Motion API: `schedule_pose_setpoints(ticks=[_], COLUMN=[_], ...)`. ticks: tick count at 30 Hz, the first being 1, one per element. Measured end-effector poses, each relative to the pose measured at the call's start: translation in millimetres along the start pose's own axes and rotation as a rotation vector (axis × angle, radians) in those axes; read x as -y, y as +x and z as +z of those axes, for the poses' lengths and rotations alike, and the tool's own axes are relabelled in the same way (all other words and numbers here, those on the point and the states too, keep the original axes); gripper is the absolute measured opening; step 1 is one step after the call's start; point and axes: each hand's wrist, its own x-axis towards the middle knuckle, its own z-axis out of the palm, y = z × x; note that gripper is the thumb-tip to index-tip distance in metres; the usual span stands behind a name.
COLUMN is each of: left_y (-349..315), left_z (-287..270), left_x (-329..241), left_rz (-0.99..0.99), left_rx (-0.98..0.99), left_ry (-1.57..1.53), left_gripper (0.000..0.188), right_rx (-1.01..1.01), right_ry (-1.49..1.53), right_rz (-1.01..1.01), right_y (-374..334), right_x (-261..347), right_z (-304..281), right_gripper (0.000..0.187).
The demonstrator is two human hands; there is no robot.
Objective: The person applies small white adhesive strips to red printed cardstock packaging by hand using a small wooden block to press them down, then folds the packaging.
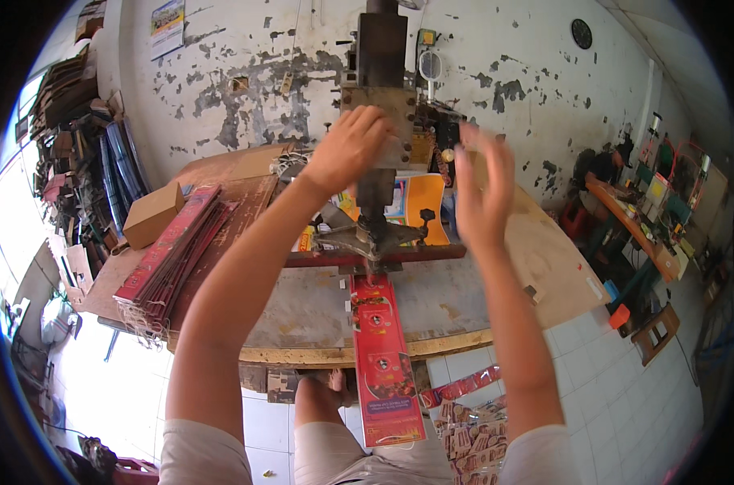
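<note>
The red printed strip (383,347) lies lengthwise under the head of the press (381,50), its far end beneath the tool and its near end hanging past the bench (302,311) edge, over the person's lap. That placing probably brings the far end under the tool, and small white tabs (348,307) along its left edge may help line it up. A stack of similar strips (165,255) sits to the left beside a cardboard box (154,215), likely to be within reach.

Neither grip is on the strip. The left grip (352,151) is raised at the press's upper block, fingers curled; whether it clasps anything I cannot tell. The right grip (485,187), blurred, hangs in the air right of the press, fingers spread, seemingly holding nothing.
</note>
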Motion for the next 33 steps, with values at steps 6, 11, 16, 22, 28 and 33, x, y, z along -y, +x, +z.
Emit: schedule_pose_setpoints(ticks=[6, 11, 16, 22, 28, 33], left_y=[24.1, -41.1, -130.1, -196.3, -195.2, -211.7], left_z=[-50.6, -128.3, -178.5, -204.5, -231.3, -260.0], left_x=[-57.5, -132.9, -210.3, -255.5, -275.6, -284.8], left_rz=[-0.111, -0.336, -0.717, -0.959, -1.113, -1.334], left_rx=[-0.183, -0.202, -0.084, -0.02, -0.052, -0.062], left_ry=[-0.169, -0.265, -0.384, -0.369, -0.462, -0.617], left_gripper=[0.025, 0.026, 0.026, 0.024, 0.023, 0.023], right_rx=[0.059, 0.174, 0.288, 0.234, 0.119, 0.179], right_ry=[-0.283, -0.321, -0.514, -0.488, -0.719, -0.124], right_rz=[-0.241, -0.39, -0.464, -0.22, 0.121, 0.007], right_y=[226.0, 281.7, 319.3, 320.5, 340.9, 144.1], right_x=[-51.5, -48.2, -28.8, -25.2, -26.4, 59.4], right_z=[87.1, 87.4, 88.6, 93.2, 44.0, -34.4], right_gripper=[0.038, 0.012, 0.011, 0.018, 0.04, 0.048])
